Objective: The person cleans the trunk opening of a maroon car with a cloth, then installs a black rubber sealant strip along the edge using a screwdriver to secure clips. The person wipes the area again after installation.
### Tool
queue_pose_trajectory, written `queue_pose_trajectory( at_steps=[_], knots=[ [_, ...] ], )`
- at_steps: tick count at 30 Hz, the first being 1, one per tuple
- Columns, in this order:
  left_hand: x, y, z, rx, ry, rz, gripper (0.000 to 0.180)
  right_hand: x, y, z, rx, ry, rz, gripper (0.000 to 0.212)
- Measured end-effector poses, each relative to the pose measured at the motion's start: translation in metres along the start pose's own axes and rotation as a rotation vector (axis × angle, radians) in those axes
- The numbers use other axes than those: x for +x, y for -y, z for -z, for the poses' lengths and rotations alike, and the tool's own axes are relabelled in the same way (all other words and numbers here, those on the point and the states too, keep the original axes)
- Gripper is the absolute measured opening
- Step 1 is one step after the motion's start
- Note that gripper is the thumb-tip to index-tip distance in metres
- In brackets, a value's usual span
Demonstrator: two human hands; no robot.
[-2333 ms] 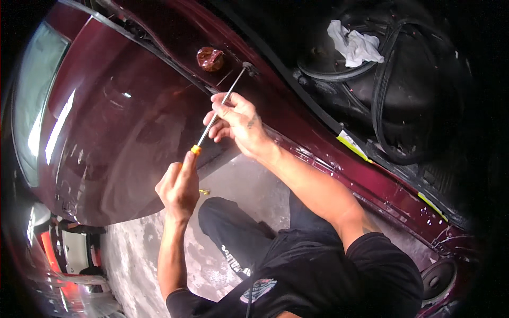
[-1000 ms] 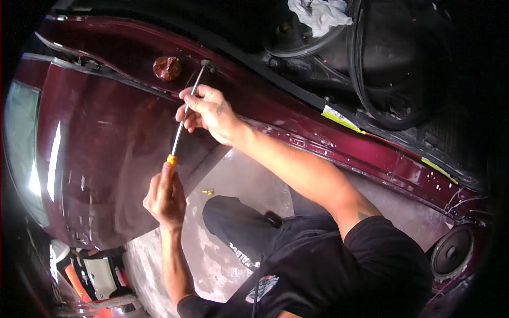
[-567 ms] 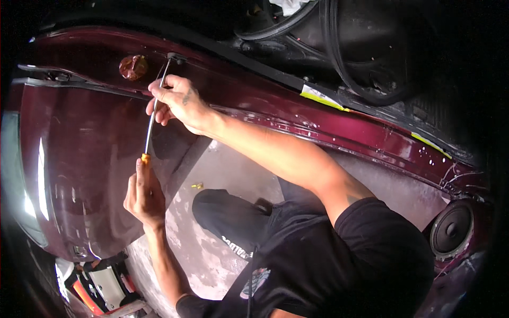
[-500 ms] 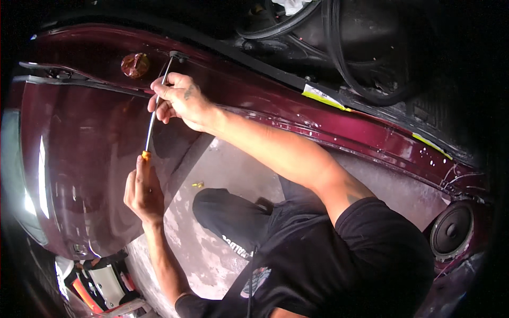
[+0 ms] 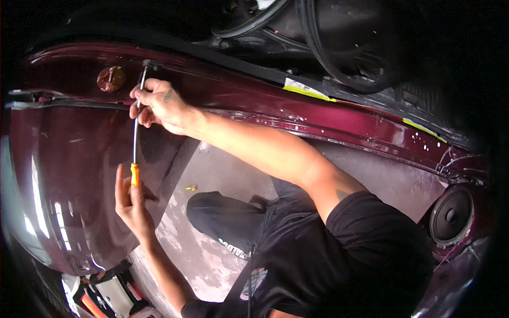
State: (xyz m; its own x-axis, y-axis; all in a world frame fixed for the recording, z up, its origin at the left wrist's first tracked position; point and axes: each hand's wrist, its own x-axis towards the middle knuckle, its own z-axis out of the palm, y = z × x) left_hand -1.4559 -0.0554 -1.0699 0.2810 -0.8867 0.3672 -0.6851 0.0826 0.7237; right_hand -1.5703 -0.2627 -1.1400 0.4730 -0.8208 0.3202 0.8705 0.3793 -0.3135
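A long screwdriver with a yellow handle (image 5: 134, 174) and a thin metal shaft (image 5: 135, 143) runs upright through the picture. My right hand (image 5: 158, 105) is closed, pinching the upper shaft between thumb and fingers. Below it, my left hand (image 5: 136, 209) holds the handle with the fingers, one of them stretched up beside it; the palm side is partly hidden. At its far end the shaft meets a small dark fitting (image 5: 150, 63) on the dark red car body (image 5: 212, 95). Just left of that fitting sits a round cap-like piece (image 5: 111, 79) covered in shiny amber film.
An ajar dark red door (image 5: 79, 175) fills the left side. Loose black rubber seal (image 5: 313, 42) hangs at the top. A round black speaker (image 5: 450, 216) is at the lower right. Small yellow bits (image 5: 192, 187) lie on the floor beside my knee (image 5: 222, 214).
The view has shifted, moving the car body left and down. The left hand's fingers have loosened and spread, baring more of the yellow handle. The right hand keeps its pinch on the shaft.
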Motion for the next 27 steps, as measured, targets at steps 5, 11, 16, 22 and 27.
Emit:
queue_pose_trajectory(
  at_steps=[5, 11, 16, 22, 27],
  knots=[
    [-0.003, -0.003, 0.001, -0.562, 0.306, 0.518, 0.049, -0.004, 0.005, 0.003, -0.049, -0.003, 0.027, 0.019],
    [0.005, 0.004, -0.009, 0.811, -0.052, -0.606, 0.044, 0.000, 0.007, -0.001, -0.007, -0.027, -0.022, 0.018],
    [-0.005, -0.004, 0.008, -0.779, 0.137, 0.661, 0.063, -0.003, 0.008, -0.005, -0.057, -0.092, -0.020, 0.019],
    [0.007, -0.005, -0.008, 0.547, -0.124, -0.418, 0.023, -0.004, 0.017, -0.002, 0.031, -0.009, -0.002, 0.015],
    [-0.001, -0.010, 0.002, 0.045, -0.109, 0.027, 0.037, 0.001, 0.010, 0.004, 0.052, 0.039, 0.013, 0.012]
  ],
)
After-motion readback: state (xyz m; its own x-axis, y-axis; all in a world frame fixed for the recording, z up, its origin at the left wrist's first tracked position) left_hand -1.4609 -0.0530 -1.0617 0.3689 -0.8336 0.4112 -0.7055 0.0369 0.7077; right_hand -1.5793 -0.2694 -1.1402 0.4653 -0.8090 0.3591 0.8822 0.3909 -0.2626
